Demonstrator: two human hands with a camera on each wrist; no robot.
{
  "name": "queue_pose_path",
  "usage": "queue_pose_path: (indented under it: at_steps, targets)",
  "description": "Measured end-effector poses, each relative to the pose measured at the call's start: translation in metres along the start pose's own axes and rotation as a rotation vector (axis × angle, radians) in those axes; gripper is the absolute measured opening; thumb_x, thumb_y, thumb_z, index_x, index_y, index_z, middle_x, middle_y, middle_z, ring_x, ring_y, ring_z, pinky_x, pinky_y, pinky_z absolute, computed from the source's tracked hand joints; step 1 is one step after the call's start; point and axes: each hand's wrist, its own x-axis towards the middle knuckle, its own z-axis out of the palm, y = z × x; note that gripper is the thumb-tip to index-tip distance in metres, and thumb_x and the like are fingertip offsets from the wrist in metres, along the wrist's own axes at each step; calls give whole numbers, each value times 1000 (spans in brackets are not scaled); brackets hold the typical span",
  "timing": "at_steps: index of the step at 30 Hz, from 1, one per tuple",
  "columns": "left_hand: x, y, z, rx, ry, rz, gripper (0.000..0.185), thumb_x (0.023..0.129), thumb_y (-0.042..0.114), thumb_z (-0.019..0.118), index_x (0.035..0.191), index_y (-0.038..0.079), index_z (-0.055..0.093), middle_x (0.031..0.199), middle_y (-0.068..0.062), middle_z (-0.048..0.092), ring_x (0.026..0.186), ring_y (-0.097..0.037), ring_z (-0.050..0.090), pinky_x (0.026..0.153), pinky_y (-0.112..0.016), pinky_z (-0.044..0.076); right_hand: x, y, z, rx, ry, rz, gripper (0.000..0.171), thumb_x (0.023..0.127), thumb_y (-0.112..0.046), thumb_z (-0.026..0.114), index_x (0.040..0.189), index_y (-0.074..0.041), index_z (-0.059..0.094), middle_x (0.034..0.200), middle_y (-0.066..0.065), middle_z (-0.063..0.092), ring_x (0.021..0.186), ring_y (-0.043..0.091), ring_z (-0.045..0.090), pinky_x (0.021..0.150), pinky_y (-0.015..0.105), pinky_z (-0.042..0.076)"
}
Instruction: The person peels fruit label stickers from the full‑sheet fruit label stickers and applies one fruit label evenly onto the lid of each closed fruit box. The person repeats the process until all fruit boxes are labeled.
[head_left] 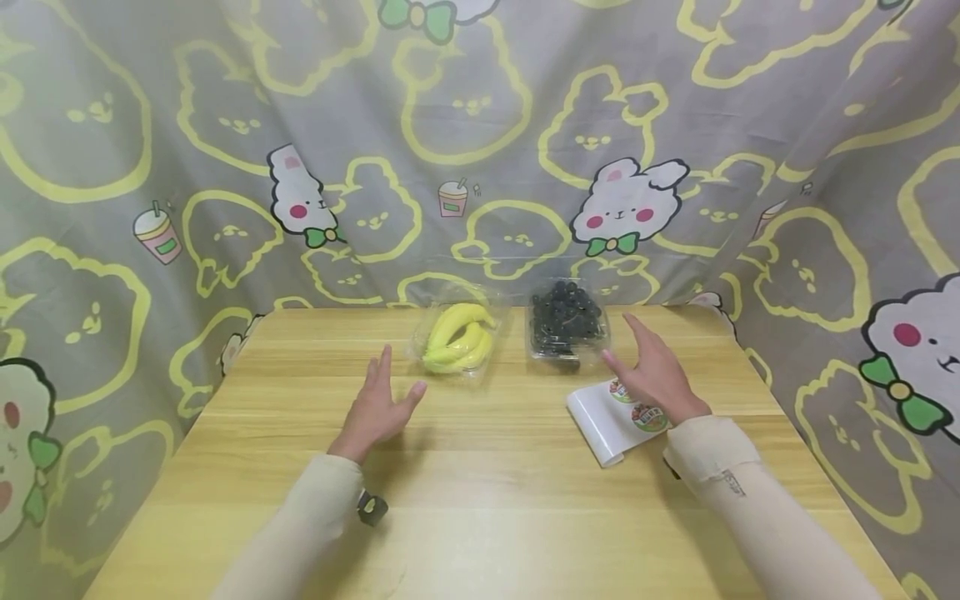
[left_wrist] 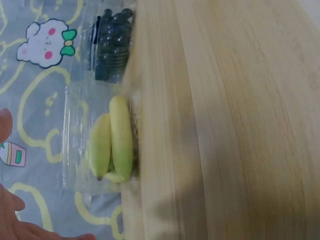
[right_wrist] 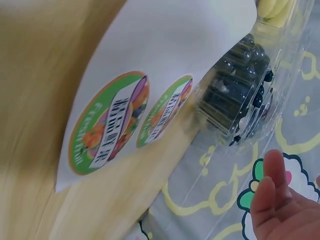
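"What are the hands doing over there?"

"The left hand (head_left: 377, 410) hangs above the wooden table (head_left: 465, 492) with its fingers extended and its thumb stretched out toward the other hand. It grips nothing."

"And the right hand (head_left: 654, 375)?"

"Much the same: fingers fairly straight, thumb apart from them, nothing in its grasp. From the right wrist, I see a gap between its fingertips and the nearest plastic box."

"Where's the fruit, then?"

"The yellow bananas (head_left: 459, 340) are just beyond the left hand, a little to its right, inside a transparent container (left_wrist: 70, 165). The bunch of dark round fruit (head_left: 566, 317) sits in a second see-through box, just to the left of the right hand's fingers and slightly beyond them. Both boxes stand side by side near the table's far edge, between the two hands."

"I see something white too."

"That's a sheet of labels (head_left: 611, 421), partly underneath the right hand as seen from above, its near-left edge curled over. Two round stickers (right_wrist: 109, 122) show on it, green-rimmed with fruit pictures. The right wrist view shows the fingers apart from it."

"And behind everything?"

"A grey curtain (head_left: 495, 125) with yellow outlines and white rabbits, beyond both hands. The person's pale sleeves (head_left: 288, 525) reach in behind each hand."
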Motion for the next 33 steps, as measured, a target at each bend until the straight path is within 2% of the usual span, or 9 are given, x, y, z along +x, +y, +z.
queue_pose_path:
  at_steps: [9,15,19,23,29,31,33]
  targets:
    - [5,6,13,-60,12,-3,94,94,60,46,155,15,-9,157,-27,0,135,-56,19,107,-67,19,12,-4,12,67,-11,8,81,96,-52,50,155,-9,14,151,30,27,134,51,28,106,65,24]
    - [7,13,17,-118,58,-14,93,95,53,50,155,9,-6,157,-28,3,134,-56,21,107,-66,20,22,-12,20,124,-11,1,80,96,-45,54,155,-9,14,152,27,27,133,51,29,107,64,25]
    - [8,17,24,-163,81,-23,96,94,53,53,155,11,-9,158,-26,3,134,-55,24,108,-64,23,26,-19,23,172,-39,19,80,96,-45,54,156,-13,12,153,27,26,132,52,30,106,66,25]
    - [11,20,32,-195,81,-35,100,92,54,57,155,13,-10,158,-26,3,135,-54,22,108,-64,22,29,-27,26,211,-55,21,78,96,-44,54,156,-15,13,152,28,27,131,54,32,104,67,27]
    - [11,24,39,-222,69,-40,105,89,44,66,155,12,-9,157,-27,2,134,-55,25,107,-65,23,32,-34,35,273,-92,27,76,97,-39,55,156,-15,13,153,27,25,131,54,31,105,67,27]
    - [11,25,40,-227,64,-49,105,89,42,67,155,13,-10,158,-25,2,131,-54,31,106,-64,25,33,-36,38,272,-99,22,76,98,-38,55,156,-14,13,153,27,25,129,53,35,104,66,28]
    - [12,26,41,-234,65,-45,105,88,40,68,155,13,-9,158,-25,2,128,-53,36,105,-64,27,35,-36,41,258,-92,10,75,98,-38,55,155,-13,14,152,27,27,120,52,46,103,65,32]
